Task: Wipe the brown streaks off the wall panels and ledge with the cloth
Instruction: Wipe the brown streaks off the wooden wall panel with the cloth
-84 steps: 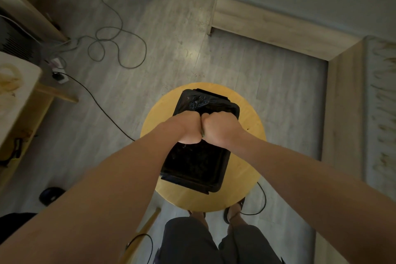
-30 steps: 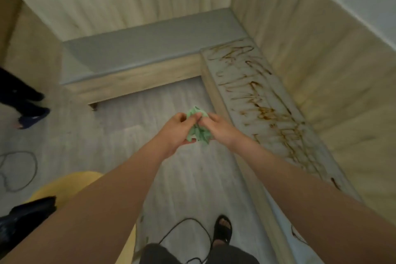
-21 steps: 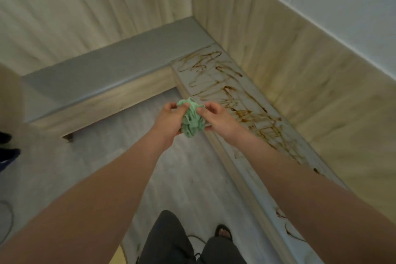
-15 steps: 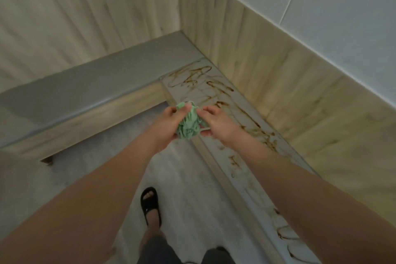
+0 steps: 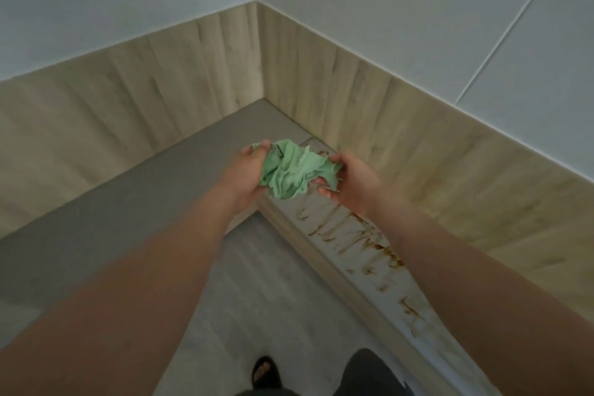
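The two hands have drawn apart since half a second ago, and the green cloth [image 5: 294,170] now stretches wider between them. It is crumpled and creased, held at centre frame above the corner end of the ledge [image 5: 340,234]. The left grip [image 5: 247,173] clutches one bunched edge, and the right grip [image 5: 350,183] pinches the other. Brown streaks [image 5: 382,247] run along the pale ledge toward lower right, below the wood wall panels [image 5: 434,164].

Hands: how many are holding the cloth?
2. The left hand grips the left end of the cloth; the right hand grips its right end. Neither is hidden.
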`<act>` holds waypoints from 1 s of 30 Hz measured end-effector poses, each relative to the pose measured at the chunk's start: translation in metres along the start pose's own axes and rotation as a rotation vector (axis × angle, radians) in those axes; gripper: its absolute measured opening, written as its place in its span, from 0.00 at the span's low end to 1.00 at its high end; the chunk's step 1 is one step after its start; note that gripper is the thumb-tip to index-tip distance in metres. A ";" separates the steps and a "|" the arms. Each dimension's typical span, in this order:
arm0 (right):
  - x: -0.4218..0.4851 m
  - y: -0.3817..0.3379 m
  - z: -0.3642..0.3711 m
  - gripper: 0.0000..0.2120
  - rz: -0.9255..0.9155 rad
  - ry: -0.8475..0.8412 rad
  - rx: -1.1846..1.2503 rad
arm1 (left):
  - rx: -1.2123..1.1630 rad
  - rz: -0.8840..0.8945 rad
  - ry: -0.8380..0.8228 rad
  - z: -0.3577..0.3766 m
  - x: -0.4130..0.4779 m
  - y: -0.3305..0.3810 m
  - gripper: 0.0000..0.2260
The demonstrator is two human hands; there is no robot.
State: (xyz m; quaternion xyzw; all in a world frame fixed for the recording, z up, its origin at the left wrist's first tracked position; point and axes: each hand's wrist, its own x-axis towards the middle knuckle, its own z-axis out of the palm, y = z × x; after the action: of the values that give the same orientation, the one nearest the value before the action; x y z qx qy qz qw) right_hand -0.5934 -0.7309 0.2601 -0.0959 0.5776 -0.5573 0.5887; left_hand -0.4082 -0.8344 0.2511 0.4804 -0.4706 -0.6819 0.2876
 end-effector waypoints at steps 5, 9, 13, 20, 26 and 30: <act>0.046 -0.033 0.029 0.11 -0.170 0.150 -0.470 | -0.064 -0.037 -0.129 0.001 0.056 0.058 0.16; 0.087 -0.051 0.046 0.24 -0.197 -0.003 -0.297 | -0.112 -0.070 -0.214 0.018 0.100 0.078 0.16; 0.136 -0.068 0.040 0.19 -0.266 0.007 -0.345 | -0.132 -0.110 -0.246 0.040 0.142 0.091 0.16; 0.193 -0.129 -0.001 0.11 -0.266 0.308 -0.428 | 0.321 -0.035 -0.038 0.069 0.224 0.145 0.25; 0.208 -0.162 -0.032 0.14 -0.302 0.340 -0.458 | 0.271 -0.188 -0.356 0.105 0.269 0.185 0.25; 0.216 -0.174 -0.027 0.17 -0.307 0.295 -0.417 | 0.203 -0.221 -0.601 0.117 0.303 0.205 0.12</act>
State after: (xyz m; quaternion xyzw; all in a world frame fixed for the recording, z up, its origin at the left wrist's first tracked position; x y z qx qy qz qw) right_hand -0.7719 -0.9447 0.2589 -0.2190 0.7376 -0.5171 0.3750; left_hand -0.6420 -1.1278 0.3335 0.3321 -0.5449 -0.7698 0.0112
